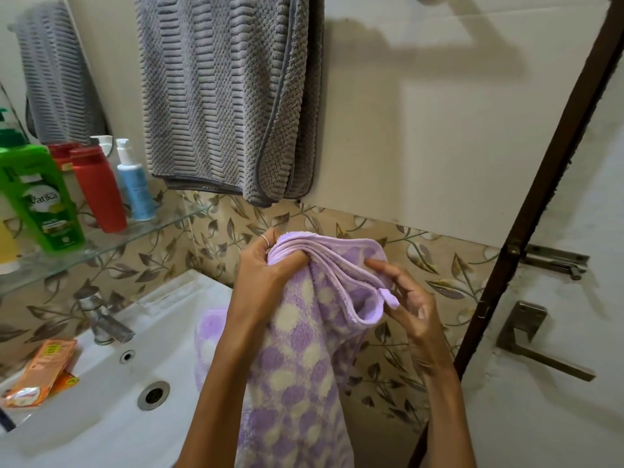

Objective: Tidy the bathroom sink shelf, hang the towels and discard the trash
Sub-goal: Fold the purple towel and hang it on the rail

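Observation:
A purple towel with cream dots [297, 352] hangs down in front of me, its top edge bunched in folds. My left hand [266, 265], with a ring on one finger, grips the bunched left end. My right hand [405, 298] pinches the towel's right corner by its small purple loop. A grey ribbed towel [229, 96] hangs on the wall above. On the glass shelf [111, 241] at the left stand a green bottle [40, 197], a red bottle [98, 187] and a blue pump bottle [135, 184].
A white sink [111, 393] with a metal tap [101, 319] lies below the shelf. An orange packet [40, 373] rests on the sink's left rim. A door [557, 298] with a metal handle and a latch stands at the right. A mirror is at the top left.

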The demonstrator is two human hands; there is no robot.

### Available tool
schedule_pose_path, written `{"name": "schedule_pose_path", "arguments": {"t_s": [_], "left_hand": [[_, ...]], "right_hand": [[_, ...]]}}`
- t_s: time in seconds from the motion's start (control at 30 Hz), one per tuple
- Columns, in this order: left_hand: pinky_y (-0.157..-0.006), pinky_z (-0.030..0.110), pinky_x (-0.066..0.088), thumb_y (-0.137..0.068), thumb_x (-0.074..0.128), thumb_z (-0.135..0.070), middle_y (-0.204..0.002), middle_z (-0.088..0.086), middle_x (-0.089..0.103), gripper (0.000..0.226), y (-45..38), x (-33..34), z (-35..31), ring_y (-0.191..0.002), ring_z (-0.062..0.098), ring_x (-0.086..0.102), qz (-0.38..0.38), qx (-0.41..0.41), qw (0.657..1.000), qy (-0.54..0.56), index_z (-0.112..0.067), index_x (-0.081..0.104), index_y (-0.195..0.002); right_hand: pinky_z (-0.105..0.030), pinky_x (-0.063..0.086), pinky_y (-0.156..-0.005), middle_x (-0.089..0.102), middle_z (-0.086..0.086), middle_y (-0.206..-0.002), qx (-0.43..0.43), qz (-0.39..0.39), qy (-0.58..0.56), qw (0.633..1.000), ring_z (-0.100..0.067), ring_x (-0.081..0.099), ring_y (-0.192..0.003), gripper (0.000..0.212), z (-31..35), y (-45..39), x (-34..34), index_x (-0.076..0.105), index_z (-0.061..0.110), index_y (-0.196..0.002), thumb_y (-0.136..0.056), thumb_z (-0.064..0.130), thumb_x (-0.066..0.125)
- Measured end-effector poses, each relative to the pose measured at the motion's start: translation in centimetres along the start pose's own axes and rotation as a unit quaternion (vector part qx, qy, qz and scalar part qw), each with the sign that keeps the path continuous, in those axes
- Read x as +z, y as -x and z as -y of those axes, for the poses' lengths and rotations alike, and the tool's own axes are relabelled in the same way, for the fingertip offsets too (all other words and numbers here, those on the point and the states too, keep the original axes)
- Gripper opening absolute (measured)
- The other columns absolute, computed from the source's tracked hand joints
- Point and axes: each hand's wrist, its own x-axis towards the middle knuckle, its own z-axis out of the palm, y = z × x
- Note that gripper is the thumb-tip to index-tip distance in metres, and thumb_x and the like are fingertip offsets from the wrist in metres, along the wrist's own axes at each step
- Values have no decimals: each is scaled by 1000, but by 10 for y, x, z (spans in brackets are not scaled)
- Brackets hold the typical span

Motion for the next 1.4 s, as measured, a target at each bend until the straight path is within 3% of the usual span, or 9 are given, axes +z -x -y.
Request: {"name": "schedule_pose_path", "arguments": {"t_s": [0.1,0.23,0.5,0.77,0.93,1.07,1.17,1.27,1.4], "left_hand": [[-68,24,45,-69,60,-20,-72,-4,61,17,0,-1,2,-67,7,53,-18,-1,1000,-5,-10,64,-82],[-68,21,46,-70,60,-21,-74,-5,62,18,-3,-1,6,-67,5,54,-7,11,999,-32,-12,64,-84],[-58,17,39,-60,65,-41,-61,-3,54,28,-15,-19,21,-55,0,45,63,46,964,-254,-17,52,-67],[-58,35,43,-55,67,-56,-53,2,55,48,-16,-16,33,-53,8,46,36,45,950,-308,-10,58,-61],[-55,31,39,-57,64,-47,-53,-3,53,34,-15,0,31,-55,15,48,-26,2,967,-252,-14,56,-59],[-53,26,40,-59,62,-37,-55,-7,57,15,-15,14,29,-54,8,50,-44,-11,977,-209,-23,58,-55],[-52,25,40,-58,62,-36,-53,-8,56,14,-16,20,29,-53,8,50,-51,-15,981,-186,-25,56,-53],[-48,13,39,-59,63,-36,-47,-12,58,14,-16,22,32,-49,-1,52,-45,-17,986,-161,-28,57,-51],[-45,4,37,-72,73,-25,-48,-27,59,27,-16,15,42,-47,-11,53,-15,-8,990,-137,-41,62,-52]], "right_hand": [[-20,51,-88,61,3,-120,0,-5,22,1000,-11,59,-111,33,0,-2,2,63,31,-112,-79,32,63],[-20,53,-74,68,8,-94,-24,-118,80,990,-12,64,-87,14,1,-7,10,68,36,-91,-79,31,63],[-11,47,-77,58,12,-95,-63,-173,120,976,0,58,-90,17,4,-10,4,64,31,-82,-84,14,64],[-11,46,-67,62,15,-79,-55,-174,127,975,0,57,-74,36,6,-11,-3,57,40,-77,-89,5,56],[-9,45,-75,61,5,-91,-49,-52,229,971,-6,59,-87,37,5,-7,-10,71,16,-74,-81,-15,51],[-8,42,-85,59,0,-105,36,33,193,980,-14,58,-102,18,6,-2,-17,69,14,-99,-85,16,57],[-12,44,-90,52,11,-118,109,77,112,985,-2,53,-111,50,5,2,-23,61,29,-115,-69,50,63],[-5,43,-85,51,24,-115,104,48,133,985,12,51,-108,66,1,2,-17,57,29,-119,-61,49,79],[-5,47,-66,66,19,-89,55,-84,97,990,11,61,-80,29,0,-1,-6,59,33,-96,-68,39,64]]}}
